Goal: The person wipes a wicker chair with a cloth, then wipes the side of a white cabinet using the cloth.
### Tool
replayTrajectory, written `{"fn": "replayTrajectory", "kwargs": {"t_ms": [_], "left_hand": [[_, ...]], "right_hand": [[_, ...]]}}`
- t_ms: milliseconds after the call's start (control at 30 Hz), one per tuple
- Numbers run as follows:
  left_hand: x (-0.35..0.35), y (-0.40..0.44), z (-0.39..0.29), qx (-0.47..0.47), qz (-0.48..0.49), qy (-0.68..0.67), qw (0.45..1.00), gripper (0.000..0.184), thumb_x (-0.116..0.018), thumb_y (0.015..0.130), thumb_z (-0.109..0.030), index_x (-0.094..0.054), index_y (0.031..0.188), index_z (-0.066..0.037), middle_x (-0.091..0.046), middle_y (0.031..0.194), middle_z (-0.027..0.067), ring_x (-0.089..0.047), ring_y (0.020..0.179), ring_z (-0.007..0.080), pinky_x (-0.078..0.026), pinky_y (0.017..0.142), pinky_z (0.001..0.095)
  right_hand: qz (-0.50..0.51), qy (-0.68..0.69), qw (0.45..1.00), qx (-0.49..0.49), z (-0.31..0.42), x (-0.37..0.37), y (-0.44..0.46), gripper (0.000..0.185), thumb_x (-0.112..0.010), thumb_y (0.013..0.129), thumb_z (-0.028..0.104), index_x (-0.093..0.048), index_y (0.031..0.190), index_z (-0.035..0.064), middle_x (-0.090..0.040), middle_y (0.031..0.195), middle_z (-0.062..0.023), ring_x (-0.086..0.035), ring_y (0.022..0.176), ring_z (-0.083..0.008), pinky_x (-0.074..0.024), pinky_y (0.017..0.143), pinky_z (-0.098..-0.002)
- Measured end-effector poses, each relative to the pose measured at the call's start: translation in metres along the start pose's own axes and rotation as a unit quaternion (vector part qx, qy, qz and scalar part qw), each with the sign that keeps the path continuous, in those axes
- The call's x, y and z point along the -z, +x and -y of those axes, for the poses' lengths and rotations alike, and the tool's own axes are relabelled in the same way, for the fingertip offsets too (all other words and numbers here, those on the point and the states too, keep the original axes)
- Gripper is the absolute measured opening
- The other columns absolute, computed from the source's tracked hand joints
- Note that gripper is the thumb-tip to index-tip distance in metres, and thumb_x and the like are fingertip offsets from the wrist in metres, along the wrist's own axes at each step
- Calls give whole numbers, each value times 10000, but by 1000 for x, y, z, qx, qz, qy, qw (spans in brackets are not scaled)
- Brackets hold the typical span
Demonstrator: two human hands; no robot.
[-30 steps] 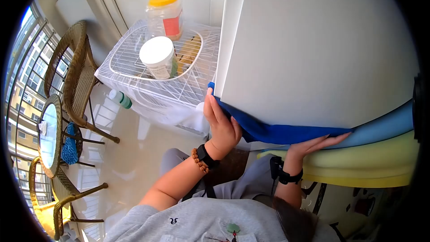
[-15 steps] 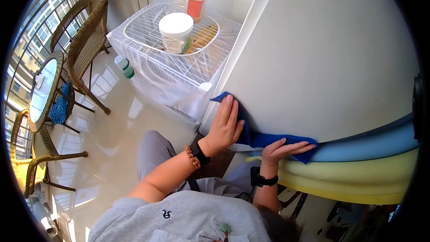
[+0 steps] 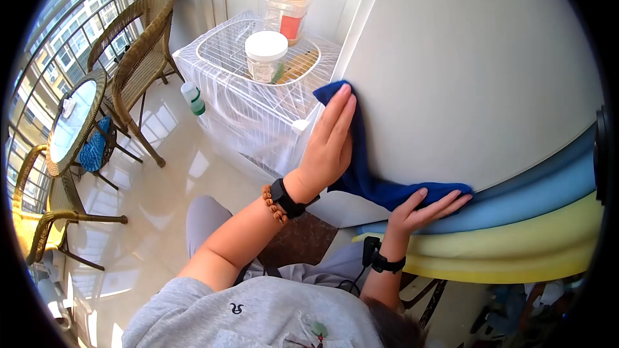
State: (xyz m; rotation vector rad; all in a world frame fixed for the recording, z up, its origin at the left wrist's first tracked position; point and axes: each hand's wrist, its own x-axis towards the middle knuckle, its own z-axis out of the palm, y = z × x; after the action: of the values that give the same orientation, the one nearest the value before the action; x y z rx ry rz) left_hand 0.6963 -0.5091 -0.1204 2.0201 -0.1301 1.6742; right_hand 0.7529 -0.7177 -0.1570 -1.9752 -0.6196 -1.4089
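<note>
A blue cloth (image 3: 371, 183) lies in a long bent strip against a large pale grey panel (image 3: 464, 77). My left hand (image 3: 330, 138) presses on its upper end near the panel's left edge, fingers straight and held together. Lower and to the right, my right hand (image 3: 422, 211) lies along the cloth's other end, fingers stretched out and thumb apart. Both hands are open and flat, touching the cloth without wrapping round it.
Left of the panel stands a white wire cage (image 3: 242, 106) under clear plastic, with a white-lidded jar (image 3: 265, 58) and a yellow-lidded jar (image 3: 288, 16) on top. Blue (image 3: 535, 200) and yellow padding (image 3: 516, 248) curves below the panel. A wicker chair (image 3: 145, 51) stands beside a glass-topped table (image 3: 74, 122).
My left hand has slid upward along the panel's edge with the cloth's upper end. My right hand has shifted slightly right with the lower end. The view has tilted a little.
</note>
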Motion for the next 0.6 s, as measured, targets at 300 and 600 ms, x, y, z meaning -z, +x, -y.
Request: {"fn": "replayTrajectory", "kwargs": {"t_ms": [300, 600], "left_hand": [[16, 67, 19, 5, -45, -52, 998, 489, -459, 907, 112, -452, 1389, 32, -510, 1392, 225, -505, 1286, 362, -409, 1063, 370], [29, 135, 17, 166, -65, -311, 933, 329, -640, 939, -53, -626, 1265, -8, -697, 1091, 55, -624, 985, 71, -497, 894, 212]], "right_hand": [[-16, 16, 1000, 19, 2, -4, -6, 501, -447, 966, 23, -333, 1439, -91, -210, 1537, -318, -225, 1426, -480, -202, 1147, -559], [9, 48, 997, 54, 17, 1, 17, 460, -448, 954, 44, -403, 1379, -127, -278, 1504, -326, -274, 1403, -483, -180, 1146, -596]]}}
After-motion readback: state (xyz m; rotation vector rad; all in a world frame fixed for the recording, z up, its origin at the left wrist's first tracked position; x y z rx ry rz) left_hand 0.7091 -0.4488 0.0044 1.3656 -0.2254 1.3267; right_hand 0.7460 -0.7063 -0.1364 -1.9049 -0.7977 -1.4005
